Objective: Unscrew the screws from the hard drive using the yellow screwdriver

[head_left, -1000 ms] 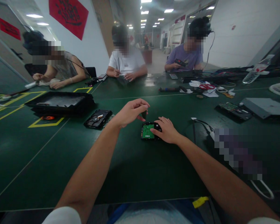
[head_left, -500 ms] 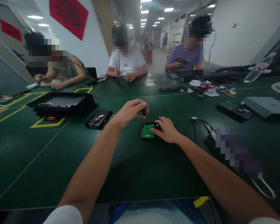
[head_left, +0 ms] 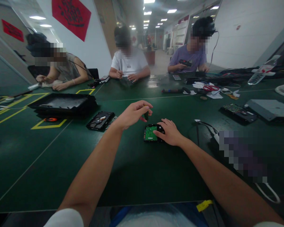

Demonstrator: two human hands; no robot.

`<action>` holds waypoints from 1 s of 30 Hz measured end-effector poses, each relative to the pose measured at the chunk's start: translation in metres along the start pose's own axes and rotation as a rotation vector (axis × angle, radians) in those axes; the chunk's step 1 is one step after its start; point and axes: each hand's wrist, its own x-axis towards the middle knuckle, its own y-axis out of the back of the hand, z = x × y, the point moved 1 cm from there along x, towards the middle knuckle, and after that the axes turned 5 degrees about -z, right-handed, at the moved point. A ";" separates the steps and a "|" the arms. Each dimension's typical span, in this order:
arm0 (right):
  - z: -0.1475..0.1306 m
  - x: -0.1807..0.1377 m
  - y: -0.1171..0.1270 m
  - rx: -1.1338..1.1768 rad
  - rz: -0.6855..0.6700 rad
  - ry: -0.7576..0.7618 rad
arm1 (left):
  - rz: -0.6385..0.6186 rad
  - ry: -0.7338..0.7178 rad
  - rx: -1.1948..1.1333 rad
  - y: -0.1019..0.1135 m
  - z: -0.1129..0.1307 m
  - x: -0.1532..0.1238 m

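Note:
A black hard drive (head_left: 151, 133) with a green circuit board facing up lies on the green table (head_left: 132, 170) in front of me. My right hand (head_left: 170, 133) rests on the drive's right side, fingers spread over it. My left hand (head_left: 133, 113) hovers just above and behind the drive, fingers pinched on a small dark tool (head_left: 146, 116) that points down at the drive's far edge.
Another opened hard drive (head_left: 100, 120) lies to the left, beside a black tray (head_left: 62, 105). To the right are a circuit board (head_left: 236, 112), a grey box (head_left: 268, 108) and cables (head_left: 204, 126). Three people sit working at the far side. Red scissors (head_left: 210, 88) lie among papers.
My left hand has shifted very slightly, the tool tip dropping a little toward the drive. My right hand stays on the drive.

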 end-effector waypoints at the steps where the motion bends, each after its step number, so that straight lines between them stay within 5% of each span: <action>1: 0.000 0.000 0.000 0.001 -0.003 -0.001 | 0.005 -0.006 0.006 0.000 0.000 0.000; 7: 0.001 0.000 -0.001 0.007 0.009 0.001 | 0.129 -0.019 0.081 -0.002 -0.003 0.002; 18: -0.001 0.000 0.000 -0.007 0.003 0.003 | -0.029 0.002 -0.164 -0.002 -0.005 0.003; 25: -0.003 -0.001 0.002 0.009 -0.008 0.000 | 0.154 -0.020 0.097 0.003 -0.007 0.004; 30: 0.001 0.000 -0.001 -0.004 0.002 0.001 | 0.090 -0.014 0.111 0.004 -0.002 0.001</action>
